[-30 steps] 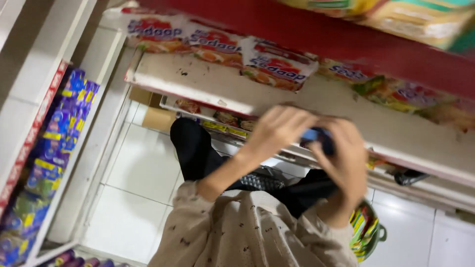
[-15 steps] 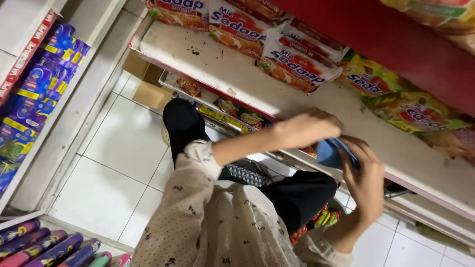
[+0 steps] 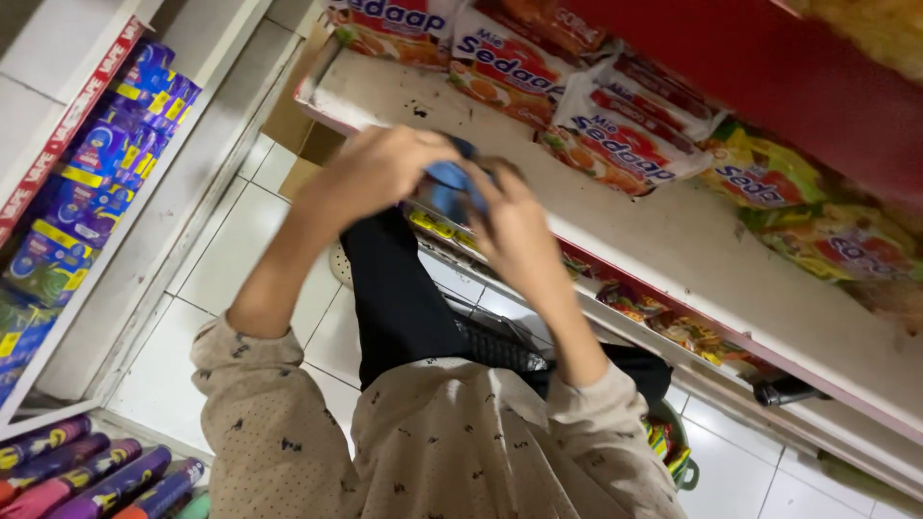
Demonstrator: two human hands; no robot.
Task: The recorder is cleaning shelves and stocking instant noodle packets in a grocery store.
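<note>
Both hands are meeting in front of the white shelf [image 3: 663, 240], and a small blue packet [image 3: 450, 185] is lying between them, right at the shelf's front edge. The left hand [image 3: 380, 173] is wrapping over the packet from the left side, its fingers curling around the near end, so that grip is clamped on the blue packet. The right hand [image 3: 519, 235] is pressing against the packet from below and to the right; motion blur is hiding its fingers, so whether that grip is closing on the packet or only bracing it cannot be told.

The packet is sitting inside the left grip rather than away from it, and its long axis seems to be running roughly between the two hands, slanting down toward the right (the blur is making this a judgement, not a certainty). The left hand is covering more of it, so it is reading as the nearer and the controlling one.

Just beyond the hands, noodle packs [image 3: 615, 144] are lying flat on the shelf, close to the packet but apart from it.
</note>
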